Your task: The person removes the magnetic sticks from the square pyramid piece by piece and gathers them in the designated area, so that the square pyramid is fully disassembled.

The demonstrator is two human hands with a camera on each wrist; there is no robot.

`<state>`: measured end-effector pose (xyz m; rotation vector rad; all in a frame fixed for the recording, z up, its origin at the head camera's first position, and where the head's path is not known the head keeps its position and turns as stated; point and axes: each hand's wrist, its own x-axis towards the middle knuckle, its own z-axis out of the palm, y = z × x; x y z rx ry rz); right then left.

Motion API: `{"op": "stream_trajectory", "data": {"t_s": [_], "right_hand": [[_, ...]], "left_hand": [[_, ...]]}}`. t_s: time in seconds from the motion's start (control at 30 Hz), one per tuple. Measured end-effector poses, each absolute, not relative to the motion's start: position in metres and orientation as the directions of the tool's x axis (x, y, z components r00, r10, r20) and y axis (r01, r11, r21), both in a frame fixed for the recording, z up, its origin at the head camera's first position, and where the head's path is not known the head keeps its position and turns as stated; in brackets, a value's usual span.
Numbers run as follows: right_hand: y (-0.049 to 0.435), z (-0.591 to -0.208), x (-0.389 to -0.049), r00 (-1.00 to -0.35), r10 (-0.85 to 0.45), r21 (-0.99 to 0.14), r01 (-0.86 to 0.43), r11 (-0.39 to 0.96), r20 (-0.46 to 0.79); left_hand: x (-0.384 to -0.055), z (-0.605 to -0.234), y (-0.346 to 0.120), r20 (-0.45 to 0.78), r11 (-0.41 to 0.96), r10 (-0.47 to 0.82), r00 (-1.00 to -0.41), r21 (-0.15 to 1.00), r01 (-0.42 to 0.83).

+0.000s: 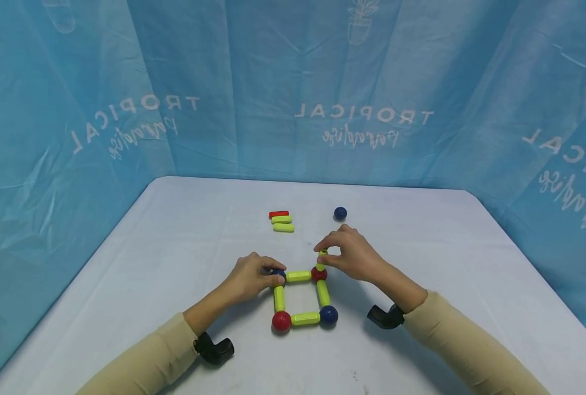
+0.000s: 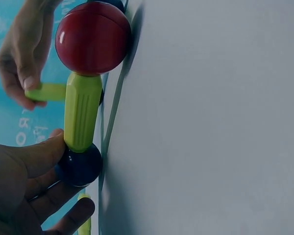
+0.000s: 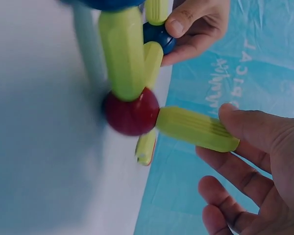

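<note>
A square frame of yellow-green building rods and balls lies on the white table. Its near corners are a red ball on the left and a blue ball on the right. My left hand grips the blue ball at the far left corner between thumb and fingers. At the far right corner, my right hand pinches the upper end of an upright yellow-green rod. The lower end of that rod meets the red corner ball.
Beyond the frame lie a loose red rod and two yellow-green rods side by side. A loose blue ball sits behind my right hand. Blue printed sheeting hangs around the white table.
</note>
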<state>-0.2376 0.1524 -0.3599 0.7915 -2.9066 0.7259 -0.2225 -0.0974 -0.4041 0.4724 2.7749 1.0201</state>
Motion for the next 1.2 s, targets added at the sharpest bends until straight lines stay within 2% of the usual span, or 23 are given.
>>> {"op": "stream_trajectory", "data": {"t_s": [0.2,0.43,0.53,0.73,0.9,1.2], "right_hand": [[0.176,-0.373,-0.230,-0.895,-0.424,-0.464,-0.437,0.770,0.138],[0.196,-0.399,-0.230,-0.903,-0.429,-0.541,-0.376,0.752,0.030],[0.199,-0.407,-0.232,-0.897,-0.442,-0.571,-0.371,0.733,0.015],[0.203,-0.415,-0.235,-0.884,-0.466,-0.600,-0.386,0.701,0.025],[0.203,-0.418,-0.233,-0.883,-0.467,-0.610,-0.393,0.688,0.041],[0.204,-0.421,-0.233,-0.879,-0.473,-0.613,-0.412,0.675,0.070]], "left_hand": [[-0.222,-0.403,-0.103,-0.080,0.740,0.319,-0.944,0.644,0.195],[-0.224,-0.398,-0.105,-0.127,0.738,0.336,-0.933,0.651,0.177],[-0.227,-0.394,-0.098,-0.121,0.725,0.369,-0.922,0.657,0.204],[-0.234,-0.385,-0.065,-0.080,0.714,0.479,-0.874,0.615,0.335],[-0.235,-0.384,-0.042,-0.112,0.735,0.488,-0.865,0.587,0.339],[-0.240,-0.394,-0.033,-0.083,0.718,0.515,-0.853,0.586,0.376]]}}
